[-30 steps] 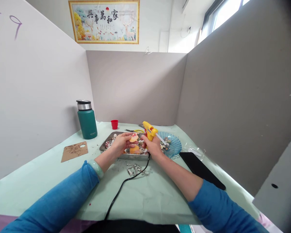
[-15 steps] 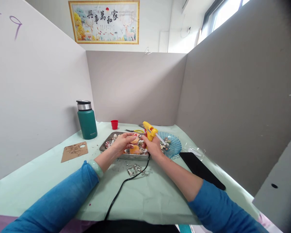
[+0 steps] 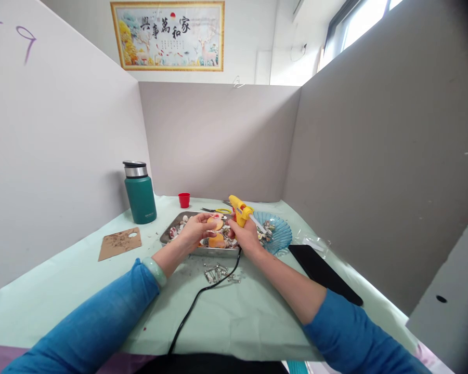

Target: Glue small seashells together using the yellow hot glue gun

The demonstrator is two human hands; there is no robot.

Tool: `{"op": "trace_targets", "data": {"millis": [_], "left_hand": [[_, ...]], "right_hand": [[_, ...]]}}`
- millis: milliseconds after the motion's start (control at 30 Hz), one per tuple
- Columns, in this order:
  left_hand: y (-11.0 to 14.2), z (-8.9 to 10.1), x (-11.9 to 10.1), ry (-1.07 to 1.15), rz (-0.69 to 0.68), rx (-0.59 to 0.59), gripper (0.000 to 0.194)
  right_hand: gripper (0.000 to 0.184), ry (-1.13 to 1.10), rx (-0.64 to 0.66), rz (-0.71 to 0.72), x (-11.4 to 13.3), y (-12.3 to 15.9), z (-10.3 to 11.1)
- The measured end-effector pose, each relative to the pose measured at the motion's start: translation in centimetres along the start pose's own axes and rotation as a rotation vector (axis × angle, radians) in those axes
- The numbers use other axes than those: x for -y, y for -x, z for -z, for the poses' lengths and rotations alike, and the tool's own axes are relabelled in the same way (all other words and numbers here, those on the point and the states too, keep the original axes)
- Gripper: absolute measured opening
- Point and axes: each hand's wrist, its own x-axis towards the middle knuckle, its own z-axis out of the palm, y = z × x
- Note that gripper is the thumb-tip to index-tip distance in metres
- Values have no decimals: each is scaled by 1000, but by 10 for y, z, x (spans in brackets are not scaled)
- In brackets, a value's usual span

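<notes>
My right hand [image 3: 246,236] is wrapped round the grip of a yellow hot glue gun [image 3: 241,210], tilted with its nozzle up and to the left. A white glue stick [image 3: 258,224] sticks out of its rear. My left hand [image 3: 197,230], closed in a pinch, holds a flat orange shell [image 3: 215,224] by its edge. Both hands are over a metal tray [image 3: 218,252] of mixed shells, where another orange shell [image 3: 217,241] lies just below the held one. The glue gun's black cord [image 3: 197,300] runs down toward the front edge.
A blue fluted plate [image 3: 284,234] with small pieces stands right of the tray. Metal pins [image 3: 217,273] lie in front. Around are a green bottle [image 3: 140,197], red cup [image 3: 184,200], brown card [image 3: 120,243], yellow-handled scissors [image 3: 222,211] and a black flat slab [image 3: 323,272].
The glue gun has shifted very slightly left. The orange shell in my left hand has turned a little and shows more of its face.
</notes>
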Motion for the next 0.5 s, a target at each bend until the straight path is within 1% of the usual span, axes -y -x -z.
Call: {"op": "trace_targets", "data": {"millis": [133, 333, 500], "left_hand": [[0, -2, 0, -1, 4, -14, 34], [2, -4, -2, 57, 13, -45, 33], [3, -6, 0, -10, -3, -24, 34]], "right_hand": [[27, 1, 36, -11, 1, 0, 0], [31, -46, 75, -29, 5, 1, -1], [28, -58, 146, 1, 9, 2, 0]]}}
